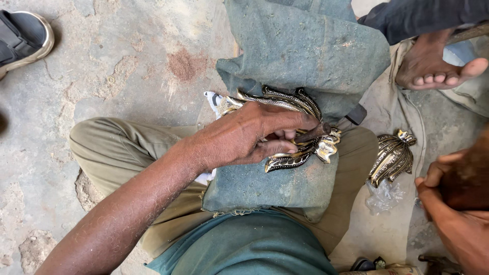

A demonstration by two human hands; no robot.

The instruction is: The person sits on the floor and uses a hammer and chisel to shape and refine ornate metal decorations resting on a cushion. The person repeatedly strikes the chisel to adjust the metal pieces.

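One hand (pixel 249 137) around metal ornament (pixel 300 153)

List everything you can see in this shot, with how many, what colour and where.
Ornate metal piece: one, silver and gold, on the cloth pad on the lap, under the left hand.
Second ornate metal piece: one, silver and gold, on the ground at right.
Cloth pad: one, dusty grey-green, over the lap.
Clear plastic wrap: one, beneath the second piece.
Sandal: one, black and tan, top left.
Another person's bare foot: one, top right.
Concrete floor: grey, cracked.
Left hand: fingers curled on the piece.
Right hand: right edge, what it holds is hidden.
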